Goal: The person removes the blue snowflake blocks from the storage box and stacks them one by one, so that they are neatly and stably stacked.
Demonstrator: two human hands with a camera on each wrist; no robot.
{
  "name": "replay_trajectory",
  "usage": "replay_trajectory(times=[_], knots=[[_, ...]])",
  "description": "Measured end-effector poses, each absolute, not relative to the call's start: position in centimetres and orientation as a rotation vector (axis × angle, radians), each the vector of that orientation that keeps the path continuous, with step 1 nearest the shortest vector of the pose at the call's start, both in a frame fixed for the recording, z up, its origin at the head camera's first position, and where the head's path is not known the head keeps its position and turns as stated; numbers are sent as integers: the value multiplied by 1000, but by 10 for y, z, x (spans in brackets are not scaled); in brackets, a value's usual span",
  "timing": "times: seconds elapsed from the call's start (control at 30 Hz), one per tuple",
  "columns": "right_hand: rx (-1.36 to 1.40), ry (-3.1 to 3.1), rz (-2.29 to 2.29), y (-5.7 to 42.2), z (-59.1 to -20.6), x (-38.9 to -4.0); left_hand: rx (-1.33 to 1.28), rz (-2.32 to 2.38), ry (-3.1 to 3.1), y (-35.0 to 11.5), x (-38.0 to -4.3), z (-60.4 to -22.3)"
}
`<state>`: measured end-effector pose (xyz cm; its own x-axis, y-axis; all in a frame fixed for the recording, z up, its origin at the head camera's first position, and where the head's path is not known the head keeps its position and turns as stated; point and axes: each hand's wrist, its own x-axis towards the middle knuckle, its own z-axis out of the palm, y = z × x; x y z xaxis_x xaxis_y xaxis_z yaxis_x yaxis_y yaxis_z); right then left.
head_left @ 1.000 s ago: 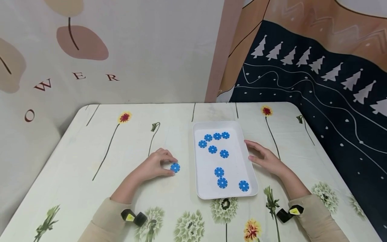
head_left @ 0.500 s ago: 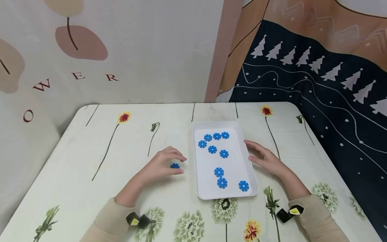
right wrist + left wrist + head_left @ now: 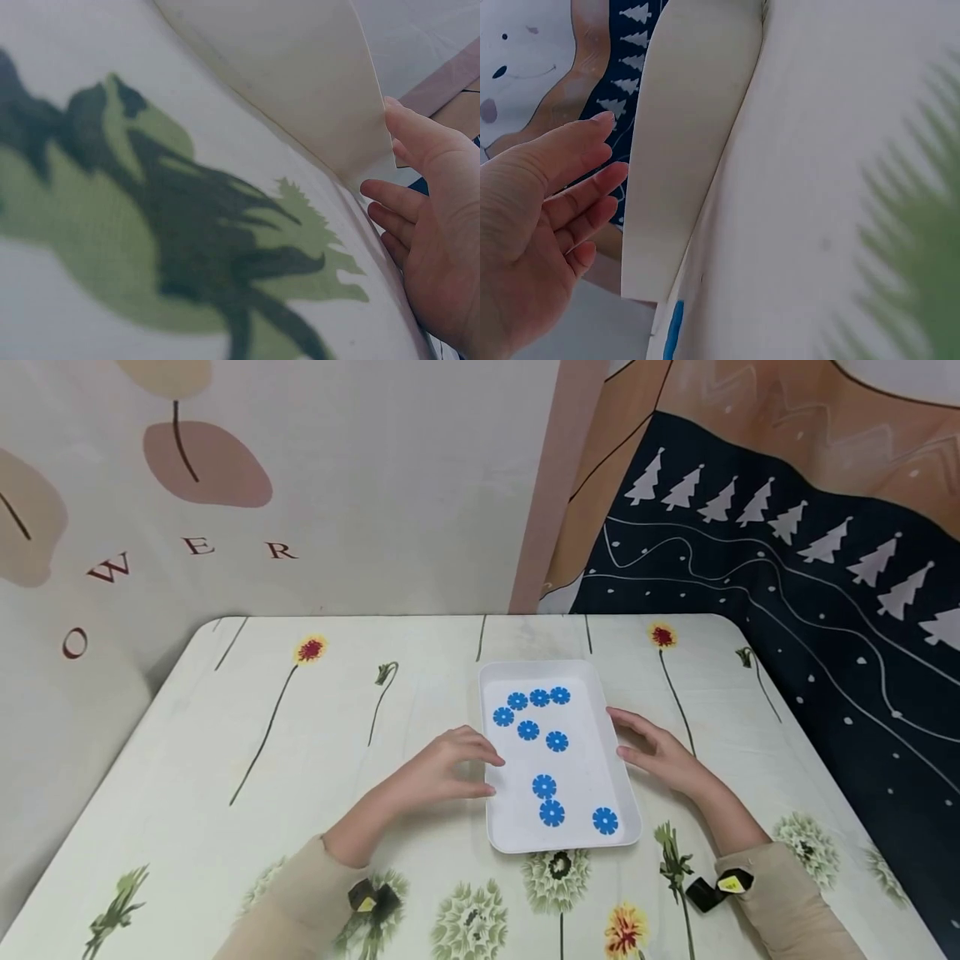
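A white rectangular tray (image 3: 517,818) lies on the table with several blue snowflake discs, such as a notched one (image 3: 605,821) near its front right corner. My left hand (image 3: 448,770) hovers at the tray's left edge, thumb and fingers apart, fingertips over the rim, holding nothing. A further blue snowflake disc (image 3: 673,330) lies on the tablecloth outside the tray in the left wrist view; my left hand hides it in the head view. Against the tray's right side, my right hand (image 3: 663,760) rests with loosely bent fingers and thumb at the wall.
The tablecloth (image 3: 315,718) carries printed flowers. A pale wall (image 3: 390,485) stands behind the table, and a dark cloth with white trees (image 3: 712,547) hangs at the right.
My left hand has let go of the blue snowflake disc on the table and moved right to the tray's left edge. The right hand has stayed still.
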<state>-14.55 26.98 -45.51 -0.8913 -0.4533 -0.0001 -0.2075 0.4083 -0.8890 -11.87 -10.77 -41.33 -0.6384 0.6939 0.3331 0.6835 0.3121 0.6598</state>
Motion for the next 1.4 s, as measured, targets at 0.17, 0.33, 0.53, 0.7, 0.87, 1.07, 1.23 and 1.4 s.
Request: replay_trajectory(times=[0.17,0.33,0.53,0.7,0.87,1.07,1.23,1.4], knots=[[-574,2428,-1482,269,-454,-145,1366,1205,2488,-92,-123,-411],[-581,2416,-1499,268,-453,-145,1374,1095,2458,-75,-127,-411],[-574,2406,-1507,268,-452,-144,1422,957,2444,-58,-131,-410],[-572,2410,-1506,268,-453,-145,1370,860,2441,-47,-135,-411],[-586,2406,-1512,269,-455,-146,1326,751,2427,-39,-142,-412],[-597,2402,-1517,269,-454,-145,1310,686,2375,-34,-147,-410],[-593,2398,-1519,268,-452,-145,1292,640,2360,-31,-150,-412],[-588,2402,-1507,268,-451,-145,1277,594,2409,-27,-150,-416]])
